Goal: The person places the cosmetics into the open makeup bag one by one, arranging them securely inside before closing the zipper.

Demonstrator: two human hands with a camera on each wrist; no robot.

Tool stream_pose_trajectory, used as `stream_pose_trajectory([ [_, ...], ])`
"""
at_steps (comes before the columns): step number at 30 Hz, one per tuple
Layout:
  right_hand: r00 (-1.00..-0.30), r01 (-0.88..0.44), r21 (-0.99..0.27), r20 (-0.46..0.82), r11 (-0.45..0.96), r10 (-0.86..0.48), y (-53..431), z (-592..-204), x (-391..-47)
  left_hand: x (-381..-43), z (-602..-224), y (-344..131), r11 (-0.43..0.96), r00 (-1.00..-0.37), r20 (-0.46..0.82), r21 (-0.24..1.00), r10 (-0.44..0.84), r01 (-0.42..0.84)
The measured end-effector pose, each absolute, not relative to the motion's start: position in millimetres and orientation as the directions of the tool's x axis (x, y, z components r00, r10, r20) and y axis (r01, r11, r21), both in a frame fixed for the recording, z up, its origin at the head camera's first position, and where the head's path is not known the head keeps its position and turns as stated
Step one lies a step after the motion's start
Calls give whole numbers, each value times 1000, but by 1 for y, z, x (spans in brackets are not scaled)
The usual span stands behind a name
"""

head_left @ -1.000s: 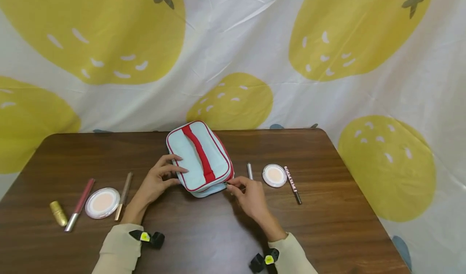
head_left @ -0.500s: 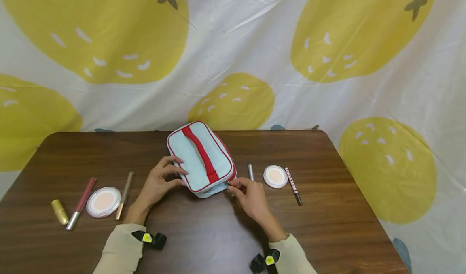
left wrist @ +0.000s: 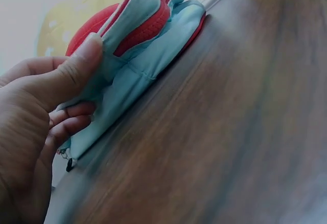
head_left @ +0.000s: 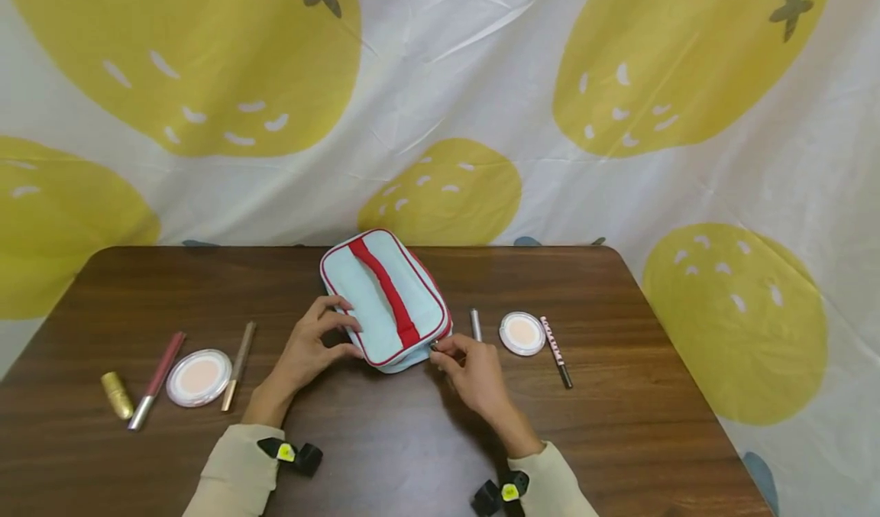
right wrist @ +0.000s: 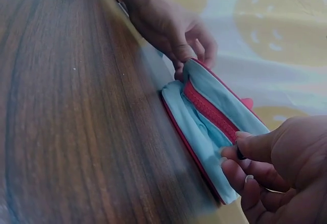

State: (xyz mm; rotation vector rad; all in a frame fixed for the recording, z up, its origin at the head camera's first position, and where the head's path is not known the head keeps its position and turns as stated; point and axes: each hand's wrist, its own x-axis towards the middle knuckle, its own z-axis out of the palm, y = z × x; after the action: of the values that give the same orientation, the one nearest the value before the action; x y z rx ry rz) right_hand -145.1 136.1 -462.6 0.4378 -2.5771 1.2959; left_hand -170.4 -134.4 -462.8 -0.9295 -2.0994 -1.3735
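A light blue cosmetic bag (head_left: 367, 295) with red piping and a red top handle (head_left: 386, 292) lies on the wooden table, angled. My left hand (head_left: 312, 345) grips its left front edge, thumb on the near side and fingers over the top; the left wrist view shows the thumb pressing the fabric. At the front right corner my right hand (head_left: 474, 368) pinches the dark zipper pull (right wrist: 240, 151) between thumb and fingers. Along the bag's near side, the red zipper tape (right wrist: 209, 110) shows with the edges parted. The bag's inside is mostly hidden.
Left of the bag lie a gold tube (head_left: 117, 395), a pink tube with silver cap (head_left: 158, 379), a round powder compact (head_left: 199, 378) and a gold-brown tube (head_left: 239, 366). To its right are a silver tube (head_left: 476, 324), another compact (head_left: 522, 334) and a patterned pencil (head_left: 556, 353).
The bag has shifted slightly right, with the left hand moving along and its thumb farther right. The right hand keeps pinching the zipper pull. The whole view has also drifted a little.
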Motion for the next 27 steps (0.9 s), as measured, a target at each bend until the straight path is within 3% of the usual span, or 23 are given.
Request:
stream_pose_trajectory([
  [12, -933, -355, -742, 315, 568, -172, 136, -459, -144, -181, -485, -131, 287, -649, 717, 585, 253, 759],
  [21, -926, -374, -739, 330, 560, -183, 137, -459, -142, -183, -502, -126, 365, -698, 689, 610, 193, 703],
  [27, -922, -387, -739, 291, 552, -256, 134, -452, -138, -179, -501, -115, 391, -697, 707, 611, 123, 688],
])
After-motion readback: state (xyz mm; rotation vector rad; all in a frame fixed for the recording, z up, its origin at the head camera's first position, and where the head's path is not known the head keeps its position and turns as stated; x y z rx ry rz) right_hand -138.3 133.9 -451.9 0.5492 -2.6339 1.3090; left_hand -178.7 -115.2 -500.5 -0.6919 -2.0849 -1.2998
